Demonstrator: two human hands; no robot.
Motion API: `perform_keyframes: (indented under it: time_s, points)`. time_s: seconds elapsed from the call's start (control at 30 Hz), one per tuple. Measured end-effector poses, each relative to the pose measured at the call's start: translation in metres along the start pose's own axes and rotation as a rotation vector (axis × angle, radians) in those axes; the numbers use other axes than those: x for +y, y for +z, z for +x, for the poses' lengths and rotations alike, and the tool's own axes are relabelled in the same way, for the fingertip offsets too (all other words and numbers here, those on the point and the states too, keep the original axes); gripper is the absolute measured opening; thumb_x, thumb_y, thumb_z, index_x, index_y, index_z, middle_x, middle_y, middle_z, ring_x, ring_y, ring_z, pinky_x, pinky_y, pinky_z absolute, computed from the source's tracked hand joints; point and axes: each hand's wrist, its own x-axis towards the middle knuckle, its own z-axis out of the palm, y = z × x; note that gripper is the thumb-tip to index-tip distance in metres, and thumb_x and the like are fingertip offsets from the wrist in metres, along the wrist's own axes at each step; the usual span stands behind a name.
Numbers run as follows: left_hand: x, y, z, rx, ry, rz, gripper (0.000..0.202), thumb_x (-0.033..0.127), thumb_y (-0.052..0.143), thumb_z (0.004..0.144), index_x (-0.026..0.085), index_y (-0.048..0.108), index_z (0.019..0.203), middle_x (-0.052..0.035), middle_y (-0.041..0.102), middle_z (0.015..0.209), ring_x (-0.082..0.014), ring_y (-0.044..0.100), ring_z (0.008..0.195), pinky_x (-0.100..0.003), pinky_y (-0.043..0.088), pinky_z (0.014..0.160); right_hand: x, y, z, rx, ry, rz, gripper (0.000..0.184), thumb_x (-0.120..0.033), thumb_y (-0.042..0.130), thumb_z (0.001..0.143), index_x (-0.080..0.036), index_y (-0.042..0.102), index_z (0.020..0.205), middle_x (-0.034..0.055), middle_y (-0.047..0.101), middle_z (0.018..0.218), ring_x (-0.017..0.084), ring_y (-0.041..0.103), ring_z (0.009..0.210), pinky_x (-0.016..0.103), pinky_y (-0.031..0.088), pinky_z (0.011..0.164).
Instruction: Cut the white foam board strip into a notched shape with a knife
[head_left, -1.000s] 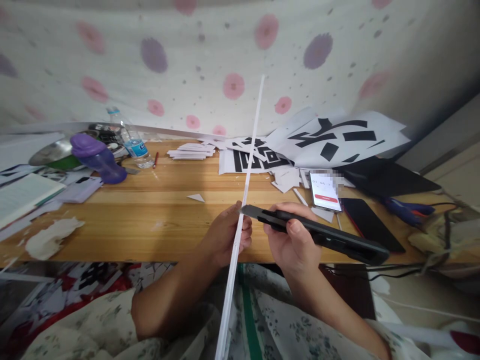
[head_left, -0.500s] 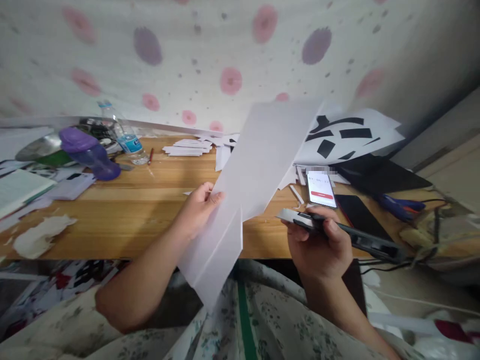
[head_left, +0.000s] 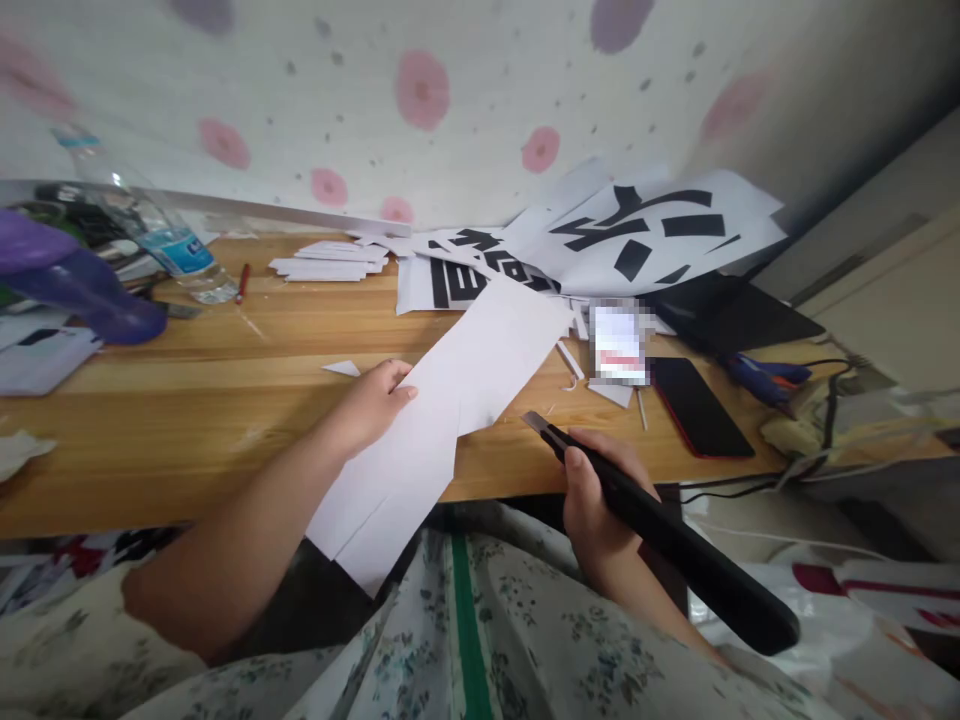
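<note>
By the left hand, a white sheet is pinched at its left edge, the thumb laid on top and the fingers mostly hidden beneath. The left forearm is slanted in from the lower left. In the grip of the right hand, a black knife is held firmly, with the thumb pressed along its handle and the fingers curled round the far side. The metal blade is pointed up and to the left, just beside the sheet's right edge but apart from it. Part of the right forearm is covered by the handle.

The sheet is held aslant over the near edge of the surface; whether it is touched by the wood cannot be told. It is plain and flat, with a step in its right side and a thin split running in from the lower end.

By its top end, the black-patterned papers are partly covered. The phone screen is blurred by pixels, and the purple bottle is cut off at the left.
</note>
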Motion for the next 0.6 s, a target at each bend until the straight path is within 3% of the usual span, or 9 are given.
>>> perform_keyframes:
  time_s: [0.13,0.3,0.5,0.6]
  points:
    - [-0.004,0.000,-0.006,0.019,-0.040,-0.076,0.028,0.026,0.055,0.077,0.022,0.056,0.104,-0.0059,0.070,0.091,-0.0234,0.066,0.076,-0.032,0.047,0.063,0.001,0.007,0.001,-0.056,0.033,0.015,0.010,-0.028,0.068,0.081,-0.021,0.071,0.087,0.0026,0.073,0.082,0.019,0.070,0.072,0.032,0.058,0.063]
    - [-0.006,-0.001,-0.009,0.035,-0.054,-0.069,0.040,0.023,0.061,0.073,0.021,0.057,0.112,-0.0051,0.070,0.088,-0.0224,0.066,0.071,-0.030,0.045,0.058,0.000,0.011,-0.002,-0.177,-0.084,0.012,0.011,-0.022,0.067,0.081,-0.024,0.070,0.091,0.0001,0.073,0.078,0.016,0.069,0.068,0.028,0.057,0.062]
    - [-0.010,-0.001,-0.009,0.063,-0.007,0.034,0.048,0.024,0.065,0.071,0.020,0.058,0.118,-0.0055,0.070,0.088,-0.0235,0.065,0.073,-0.031,0.045,0.061,0.002,0.014,-0.005,-0.140,-0.106,-0.034,0.009,-0.027,0.065,0.083,-0.023,0.071,0.089,0.0013,0.073,0.076,0.018,0.069,0.068,0.031,0.057,0.061]
    - [-0.006,-0.002,-0.012,0.046,-0.020,-0.056,0.046,0.023,0.065,0.070,0.020,0.058,0.115,-0.0073,0.070,0.096,-0.0249,0.066,0.081,-0.033,0.047,0.065,0.003,0.013,-0.005,-0.153,-0.133,-0.052,0.010,-0.029,0.065,0.083,-0.023,0.071,0.089,0.0023,0.073,0.078,0.019,0.069,0.069,0.032,0.058,0.062]
